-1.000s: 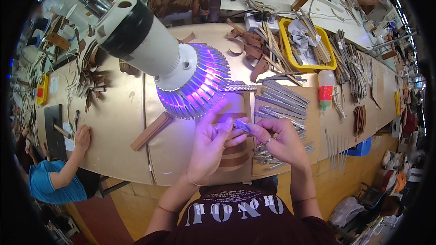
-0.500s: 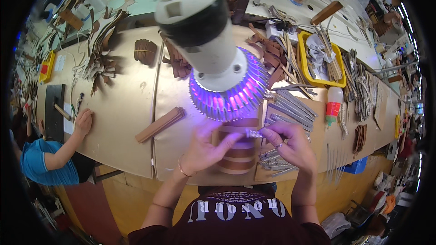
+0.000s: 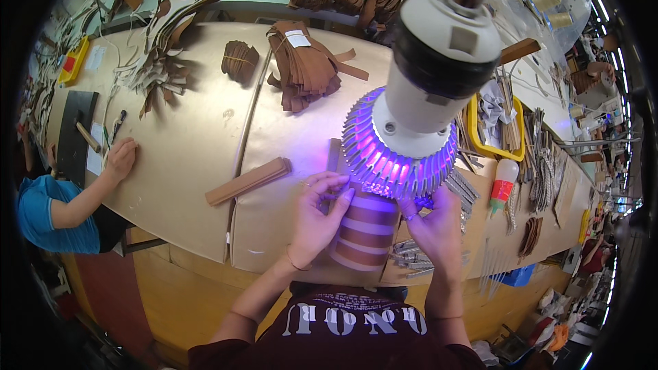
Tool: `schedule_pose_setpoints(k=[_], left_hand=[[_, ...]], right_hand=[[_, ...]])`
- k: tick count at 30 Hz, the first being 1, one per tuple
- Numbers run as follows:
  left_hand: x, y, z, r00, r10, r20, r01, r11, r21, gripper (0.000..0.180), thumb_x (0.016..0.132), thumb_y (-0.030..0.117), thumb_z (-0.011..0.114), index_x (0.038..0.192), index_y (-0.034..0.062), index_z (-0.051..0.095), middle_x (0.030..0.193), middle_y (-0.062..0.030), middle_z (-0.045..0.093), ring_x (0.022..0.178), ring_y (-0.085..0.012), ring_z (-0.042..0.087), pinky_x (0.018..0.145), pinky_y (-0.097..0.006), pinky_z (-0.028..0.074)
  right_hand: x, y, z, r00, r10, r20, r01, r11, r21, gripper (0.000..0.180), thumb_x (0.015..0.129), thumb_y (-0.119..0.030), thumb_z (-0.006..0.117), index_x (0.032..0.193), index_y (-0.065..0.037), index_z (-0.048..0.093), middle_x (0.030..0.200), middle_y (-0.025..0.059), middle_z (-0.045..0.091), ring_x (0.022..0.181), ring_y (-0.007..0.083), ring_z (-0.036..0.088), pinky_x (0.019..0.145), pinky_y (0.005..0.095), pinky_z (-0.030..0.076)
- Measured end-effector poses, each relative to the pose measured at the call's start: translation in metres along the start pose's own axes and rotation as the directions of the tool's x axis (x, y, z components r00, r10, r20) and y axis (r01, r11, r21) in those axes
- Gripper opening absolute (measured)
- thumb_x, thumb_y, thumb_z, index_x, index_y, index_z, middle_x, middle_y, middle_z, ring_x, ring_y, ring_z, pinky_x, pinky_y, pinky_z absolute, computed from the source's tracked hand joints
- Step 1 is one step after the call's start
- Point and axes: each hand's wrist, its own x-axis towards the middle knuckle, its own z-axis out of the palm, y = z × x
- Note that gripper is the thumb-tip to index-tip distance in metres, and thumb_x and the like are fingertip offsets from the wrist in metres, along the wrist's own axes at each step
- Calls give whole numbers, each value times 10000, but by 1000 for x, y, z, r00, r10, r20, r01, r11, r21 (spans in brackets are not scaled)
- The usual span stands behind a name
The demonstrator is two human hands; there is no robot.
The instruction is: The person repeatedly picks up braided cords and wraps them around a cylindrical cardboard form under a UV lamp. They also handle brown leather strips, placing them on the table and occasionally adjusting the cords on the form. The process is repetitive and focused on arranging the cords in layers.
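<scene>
At the lower edge of the frame, the worker's dark red shirt [image 3: 343, 310] is nearest to me, bare forearms reaching up from it. At the centre, the left hand [image 3: 314, 218] has its thumb and forefinger almost together, the other fingers curled; I cannot tell whether they grip anything. The right hand [image 3: 439, 231] is bent inward beneath a lamp, its thumb and fingertips partly covered, so their gap and hold are unclear. Between the hands, just under the lamp's lower rim, what looks like a braided strip [image 3: 375, 190] glows purple.

Below it, brown strips [image 3: 364, 238] lie crosswise in a row with paler bands between. Right of centre, grey braided strips [image 3: 411, 255] lie loosely on a board. I judge the work to be partway: many pieces are braided, while the one at the hands still seems to be getting attention. Whether the others are finished, I can't tell.

The big white lamp [image 3: 403, 138] hides part of that pile and the strip's far end. Farther off, towards the top, lies a tied brown bundle [image 3: 301, 72]. Purple glare blurs the fingertips, and the frame's dark round rim cuts off the table ends.
</scene>
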Motion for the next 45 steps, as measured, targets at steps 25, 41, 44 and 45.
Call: schedule_pose_setpoints(k=[25,41,44,45], left_hand=[[-10,-1,1,974,217,-65,-212,975,63,236,870,-4,639,1098,24,694,1126,-141,594,978,-278,628,851,-345,527],[-14,2,1,970,242,-31,-234,959,162,285,858,-18,667,1134,48,703,1121,-127,598,919,-240,609,826,-327,519],[-14,2,1,970,241,-28,-234,959,160,289,860,-16,668,1140,48,699,1121,-126,598,924,-242,610,828,-327,519],[-14,2,1,970,240,-28,-233,959,159,290,860,-15,668,1142,48,699,1121,-126,599,925,-242,610,828,-327,518]], right_hand=[[3,-20,48,986,-28,-162,-8,976,-217,299,845,2,733,1024,-46,499,748,0,589,689,54,538,625,206,435],[7,-21,56,983,61,-176,-60,998,13,391,850,58,705,1027,-80,385,712,39,617,631,62,558,570,183,428],[7,-22,56,980,88,-177,-85,996,22,402,846,61,704,1033,-81,379,714,45,621,628,66,564,567,186,432],[7,-22,56,980,88,-180,-91,996,-7,404,844,63,704,1033,-81,377,714,46,622,629,67,565,567,187,433]])
